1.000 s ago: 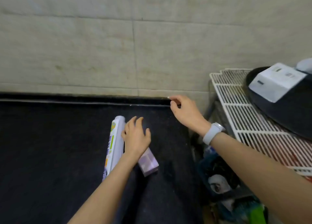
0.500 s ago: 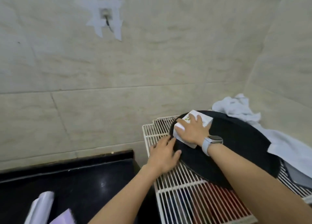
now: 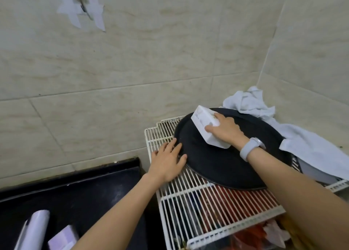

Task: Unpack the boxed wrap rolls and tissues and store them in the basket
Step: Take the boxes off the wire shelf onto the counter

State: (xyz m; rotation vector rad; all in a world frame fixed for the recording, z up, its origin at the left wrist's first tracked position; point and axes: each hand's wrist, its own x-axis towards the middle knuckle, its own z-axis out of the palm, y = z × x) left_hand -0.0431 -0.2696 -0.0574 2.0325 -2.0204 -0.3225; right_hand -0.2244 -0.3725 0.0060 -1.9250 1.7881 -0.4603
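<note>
A white box (image 3: pixel 204 126) sits tilted on a round black pan (image 3: pixel 217 161) on top of a white wire rack (image 3: pixel 198 202). My right hand (image 3: pixel 225 130) grips the box from its right side, fingers around it. My left hand (image 3: pixel 168 161) lies flat with spread fingers on the rack at the pan's left rim, holding nothing. At the bottom left, on the black counter (image 3: pixel 85 198), lie a white wrap roll box (image 3: pixel 35 225) and a small pale purple box (image 3: pixel 62 238), both partly cut off by the frame.
A crumpled white cloth (image 3: pixel 283 132) lies behind and to the right of the pan in the tiled corner. Red and dark items show through the rack's wires below. A taped hook (image 3: pixel 83 6) hangs on the wall at top left.
My view swung from the counter to the rack. Both hands left the roll box and purple box; my right hand now grips the white box and has tipped it up, my left rests on the rack.
</note>
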